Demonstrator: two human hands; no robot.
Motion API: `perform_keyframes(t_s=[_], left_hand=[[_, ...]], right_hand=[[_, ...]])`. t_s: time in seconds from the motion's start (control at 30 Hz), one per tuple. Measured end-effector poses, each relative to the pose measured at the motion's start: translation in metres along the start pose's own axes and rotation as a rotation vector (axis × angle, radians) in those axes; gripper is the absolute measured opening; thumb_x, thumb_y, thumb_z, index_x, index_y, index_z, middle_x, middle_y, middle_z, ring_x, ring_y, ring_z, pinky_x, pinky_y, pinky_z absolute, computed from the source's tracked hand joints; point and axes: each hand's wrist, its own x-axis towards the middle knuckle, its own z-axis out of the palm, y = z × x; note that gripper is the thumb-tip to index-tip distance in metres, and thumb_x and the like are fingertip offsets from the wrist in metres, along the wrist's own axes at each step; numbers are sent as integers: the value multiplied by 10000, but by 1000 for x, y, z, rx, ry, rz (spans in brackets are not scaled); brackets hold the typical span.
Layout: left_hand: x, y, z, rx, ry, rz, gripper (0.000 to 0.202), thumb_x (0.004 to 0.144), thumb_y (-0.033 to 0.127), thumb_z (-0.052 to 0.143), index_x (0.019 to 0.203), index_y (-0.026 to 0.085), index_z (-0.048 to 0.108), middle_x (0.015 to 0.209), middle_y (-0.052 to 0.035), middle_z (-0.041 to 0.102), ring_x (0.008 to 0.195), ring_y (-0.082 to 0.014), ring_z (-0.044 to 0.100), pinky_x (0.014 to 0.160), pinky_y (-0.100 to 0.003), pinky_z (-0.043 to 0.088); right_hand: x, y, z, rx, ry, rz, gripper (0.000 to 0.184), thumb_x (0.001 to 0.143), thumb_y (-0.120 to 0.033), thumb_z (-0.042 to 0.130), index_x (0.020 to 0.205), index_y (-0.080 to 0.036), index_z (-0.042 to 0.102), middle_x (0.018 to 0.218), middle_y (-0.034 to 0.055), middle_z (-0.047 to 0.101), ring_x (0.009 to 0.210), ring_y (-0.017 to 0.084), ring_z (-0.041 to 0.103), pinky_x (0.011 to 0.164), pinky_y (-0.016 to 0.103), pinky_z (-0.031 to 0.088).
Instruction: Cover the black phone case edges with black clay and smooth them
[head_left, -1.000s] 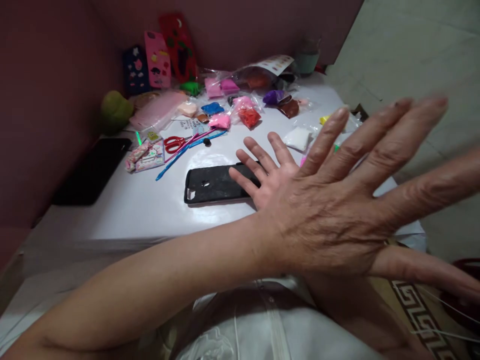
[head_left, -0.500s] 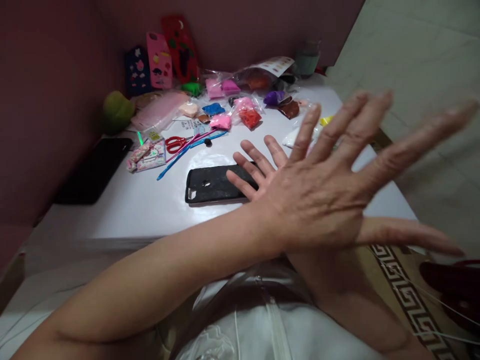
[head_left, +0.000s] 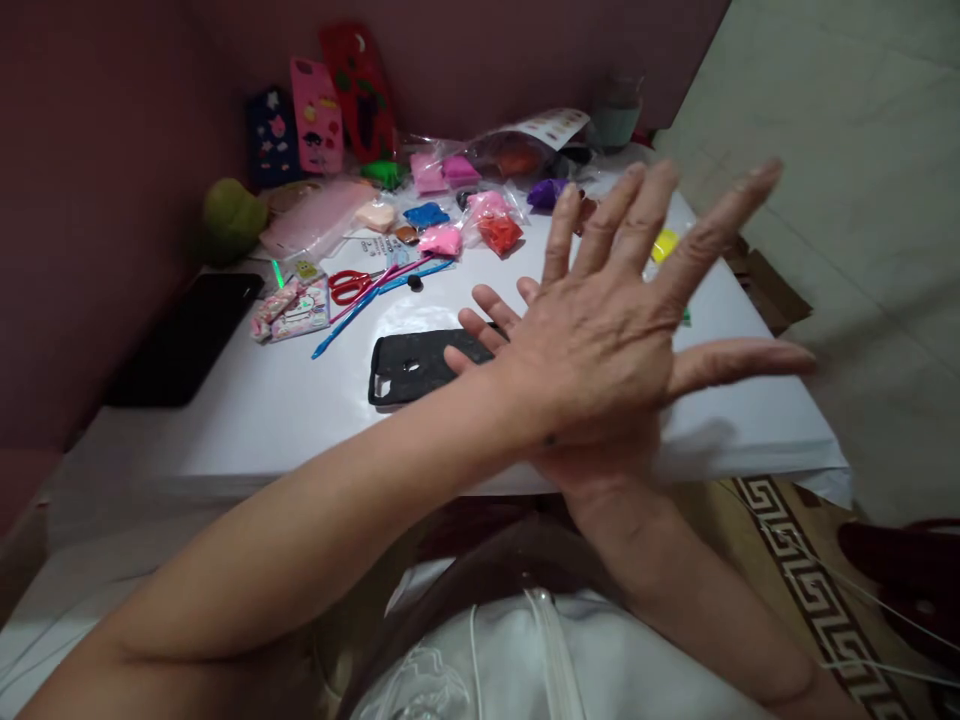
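Our left hand [head_left: 600, 340] lies crossed over our right hand [head_left: 491, 335], both spread open, gripping nothing. The black phone case [head_left: 409, 368] sits on the table [head_left: 262, 420] just left (lengthwise left-to-right), its near end under the right fingertips.

On the white table [head_left: 262, 420] lies the black rubber phone case [head_left: 420, 365]. From it, the red-handled scissors [head_left: 349, 287] lie at ten o'clock, the red clay packet [head_left: 499, 233] at one, the flat black phone [head_left: 187, 335] at nine. At three, the left hand [head_left: 600, 330] crosses over the right hand [head_left: 592, 468].

White zip-front garment [head_left: 600, 670], bare forearms [head_left: 315, 530]
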Motion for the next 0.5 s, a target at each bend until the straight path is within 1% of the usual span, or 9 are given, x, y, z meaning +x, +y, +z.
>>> perform_keyframes(t_s=[0.07,0.1,0.17,0.23,0.3,0.33,0.4,0.47,0.5], left_hand=[[8,-11,-5,21,-38,-49,859,857,703,535,1547,243,311,1636,-108,277,1553,-298,103,1241,-523,-13],[10,-15,-8,14,-53,-63,860,881,693,506,1563,220,279,1639,-117,271,1552,-295,108,1242,-508,-16],[12,-23,-14,-35,-57,-59,794,946,660,397,1577,203,239,1625,-102,309,1544,-276,151,1247,-474,36],[13,-30,-20,-104,-33,-43,685,1000,584,317,1574,216,241,1611,-59,345,1527,-245,211,1248,-432,103],[15,-35,-27,-151,-11,-77,647,1010,526,339,1566,208,248,1608,-47,351,1508,-224,263,1243,-384,147],[15,-37,-31,-171,0,-113,648,1003,513,375,1559,201,262,1604,-52,360,1498,-224,285,1238,-366,167],[10,-39,-38,-210,39,-180,628,984,523,425,1521,211,336,1566,-58,417,1462,-239,352,1205,-358,257],[-3,-38,-45,-215,78,-170,501,980,521,443,1401,252,482,1471,-44,525,1366,-244,470,1132,-374,365],[-12,-36,-47,-189,95,-140,410,981,494,459,1303,259,556,1367,-42,603,1270,-232,545,1084,-373,407]], right_hand=[[-2,-2,2,95,-23,-28,571,964,-651,239,1371,-342,494,1422,2,560,1320,237,530,1102,587,363],[-2,-3,4,121,-27,-43,540,976,-624,241,1379,-362,487,1436,-30,548,1333,217,520,1121,556,361],[-2,-4,6,121,-40,-45,504,986,-582,238,1362,-385,510,1445,-76,541,1362,174,491,1153,471,363],[-1,-4,6,123,-68,-6,547,965,-626,238,1297,-353,575,1422,-62,569,1374,169,478,1159,417,373],[0,-2,3,121,-59,33,629,927,-711,232,1230,-314,614,1405,-31,588,1372,195,484,1152,431,384],[1,-1,1,114,-42,45,663,915,-739,221,1225,-302,612,1419,-22,577,1373,205,484,1147,449,388],[2,-1,-2,106,-11,54,711,903,-769,199,1275,-294,574,1471,-9,527,1387,216,468,1136,482,394],[3,-2,-3,120,9,69,764,895,-790,180,1370,-287,504,1514,18,477,1396,230,456,1130,503,392],[3,-2,-2,141,33,81,791,888,-803,185,1404,-276,470,1519,36,470,1388,239,467,1129,512,391]])
